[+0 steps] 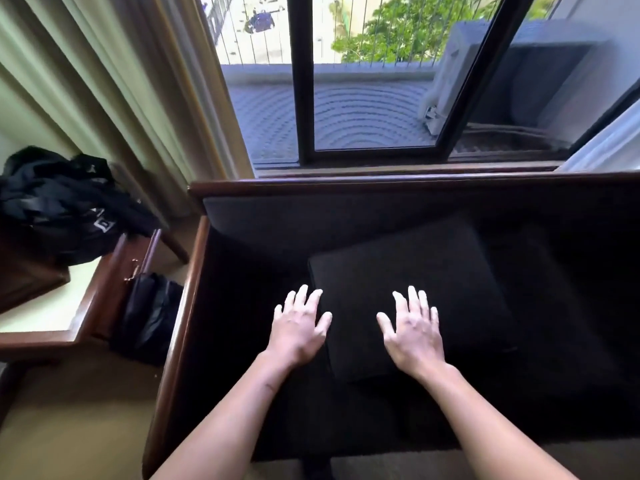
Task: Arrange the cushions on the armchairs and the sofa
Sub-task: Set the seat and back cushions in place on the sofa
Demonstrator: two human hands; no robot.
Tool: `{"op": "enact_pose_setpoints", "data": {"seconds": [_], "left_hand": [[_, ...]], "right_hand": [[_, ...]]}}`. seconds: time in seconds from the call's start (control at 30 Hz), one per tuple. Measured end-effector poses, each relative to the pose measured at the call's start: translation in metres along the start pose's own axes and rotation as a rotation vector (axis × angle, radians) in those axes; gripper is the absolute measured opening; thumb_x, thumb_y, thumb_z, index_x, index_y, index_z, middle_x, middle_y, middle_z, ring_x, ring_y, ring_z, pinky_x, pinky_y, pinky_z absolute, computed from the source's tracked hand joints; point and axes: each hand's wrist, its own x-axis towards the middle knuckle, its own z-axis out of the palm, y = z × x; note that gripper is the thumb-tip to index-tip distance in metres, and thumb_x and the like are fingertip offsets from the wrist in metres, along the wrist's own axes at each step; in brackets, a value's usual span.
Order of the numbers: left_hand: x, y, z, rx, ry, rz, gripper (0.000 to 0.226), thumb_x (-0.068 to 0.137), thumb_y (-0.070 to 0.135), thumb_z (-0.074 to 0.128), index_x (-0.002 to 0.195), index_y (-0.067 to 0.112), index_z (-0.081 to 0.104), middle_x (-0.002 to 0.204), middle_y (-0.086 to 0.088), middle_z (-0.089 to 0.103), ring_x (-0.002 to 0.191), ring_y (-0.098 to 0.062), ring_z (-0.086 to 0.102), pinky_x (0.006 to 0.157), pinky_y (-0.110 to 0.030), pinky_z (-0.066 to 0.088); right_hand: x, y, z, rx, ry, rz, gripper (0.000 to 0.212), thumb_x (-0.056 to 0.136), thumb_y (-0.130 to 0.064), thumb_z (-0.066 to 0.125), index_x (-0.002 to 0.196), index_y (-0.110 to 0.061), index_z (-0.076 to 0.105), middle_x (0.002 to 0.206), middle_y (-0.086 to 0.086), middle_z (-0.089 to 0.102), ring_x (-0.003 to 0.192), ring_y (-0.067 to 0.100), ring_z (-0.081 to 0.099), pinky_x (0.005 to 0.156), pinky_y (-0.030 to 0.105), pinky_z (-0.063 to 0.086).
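Note:
A dark square cushion [429,282] lies flat and slightly turned on the seat of a dark sofa with a wooden frame [188,282]. My left hand [299,325] hovers at the cushion's near left corner, fingers spread, holding nothing. Over the cushion's near edge my right hand [414,329] is spread flat; I cannot tell whether it touches the fabric. The sofa's backrest [311,216] runs along under the window. The seat is very dark, so its details are hard to make out.
A wooden side table [65,317] stands to the left with a black bag [65,206] on it. A black lined bin [149,313] sits between table and sofa. Curtains [114,81] hang at the left; a window [367,98] is behind the sofa.

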Motion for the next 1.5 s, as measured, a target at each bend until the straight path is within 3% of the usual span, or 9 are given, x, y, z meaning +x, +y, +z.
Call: {"op": "enact_pose_setpoints", "data": {"seconds": [0.37,0.57,0.73,0.83,0.93,1.07,1.2,1.33,1.5], "left_hand": [[0.175,0.025,0.067,-0.514,-0.024,-0.404,0.08,0.096,0.058,0.062,0.161,0.023,0.033,0.169,-0.004,0.031,0.153,-0.026,0.036,0.122,-0.042,0.031],[0.23,0.011,0.134,-0.718,0.022,-0.689,0.115,0.083,0.075,0.066,0.166,0.018,0.011,0.172,-0.021,0.014,0.156,-0.041,0.025,0.127,-0.052,0.025],[0.264,0.0,0.156,-0.751,0.118,-0.817,0.132,0.077,0.073,0.078,0.166,0.009,0.004,0.169,-0.024,0.019,0.153,-0.045,0.031,0.125,-0.051,0.028],[0.273,-0.008,0.161,-0.884,0.162,-0.871,0.13,0.063,0.065,0.092,0.156,0.007,0.023,0.156,-0.018,0.042,0.139,-0.037,0.049,0.118,-0.047,0.04],[0.273,-0.012,0.165,-1.026,0.179,-0.911,0.12,0.051,0.059,0.098,0.139,0.007,0.037,0.13,-0.007,0.06,0.117,-0.026,0.063,0.107,-0.045,0.052],[0.262,-0.011,0.163,-1.055,0.219,-0.916,0.12,0.041,0.061,0.098,0.134,0.011,0.043,0.123,-0.005,0.065,0.111,-0.027,0.067,0.104,-0.048,0.056],[0.24,-0.008,0.142,-1.103,0.274,-0.902,0.12,0.044,0.067,0.094,0.137,0.014,0.04,0.134,-0.006,0.062,0.125,-0.032,0.061,0.11,-0.05,0.05],[0.213,-0.005,0.106,-1.259,0.386,-0.871,0.135,0.069,0.074,0.081,0.165,0.012,0.007,0.168,-0.011,0.029,0.153,-0.033,0.034,0.123,-0.047,0.031],[0.18,-0.013,0.029,-1.388,0.605,-0.769,0.125,0.085,0.075,0.067,0.166,0.01,-0.002,0.174,-0.006,0.013,0.16,-0.026,0.018,0.127,-0.048,0.017]], "right_hand": [[0.194,0.097,-0.008,-0.057,-0.026,0.153,0.073,0.103,-0.052,0.035,0.16,-0.012,0.014,0.17,0.018,0.002,0.157,0.032,-0.004,0.125,0.054,0.007],[0.266,0.149,0.002,-0.107,0.052,0.302,0.089,0.101,-0.056,0.04,0.16,-0.004,-0.001,0.167,0.024,-0.011,0.155,0.039,-0.011,0.121,0.065,0.005],[0.287,0.168,0.02,-0.065,0.241,0.339,0.109,0.089,-0.073,0.048,0.156,0.002,0.004,0.163,0.026,0.013,0.148,0.042,0.019,0.111,0.065,0.024],[0.296,0.175,0.022,-0.012,0.289,0.426,0.127,0.078,-0.088,0.047,0.156,0.003,0.006,0.154,0.028,0.031,0.131,0.045,0.039,0.104,0.06,0.032],[0.299,0.176,0.022,0.017,0.318,0.463,0.13,0.07,-0.093,0.051,0.153,0.001,0.016,0.14,0.027,0.045,0.121,0.044,0.046,0.099,0.056,0.036],[0.296,0.171,0.016,0.093,0.355,0.485,0.123,0.065,-0.088,0.062,0.147,-0.004,0.025,0.135,0.025,0.048,0.12,0.043,0.046,0.097,0.057,0.035],[0.275,0.155,0.001,0.162,0.433,0.476,0.119,0.066,-0.081,0.07,0.146,-0.005,0.027,0.133,0.024,0.047,0.119,0.042,0.044,0.098,0.056,0.033],[0.251,0.122,-0.024,0.21,0.495,0.442,0.117,0.067,-0.082,0.068,0.146,-0.006,0.028,0.133,0.022,0.046,0.118,0.042,0.044,0.096,0.057,0.034],[0.225,0.065,-0.06,0.369,0.559,0.343,0.117,0.069,-0.082,0.067,0.147,-0.005,0.026,0.138,0.023,0.043,0.124,0.042,0.041,0.1,0.061,0.036]]}}
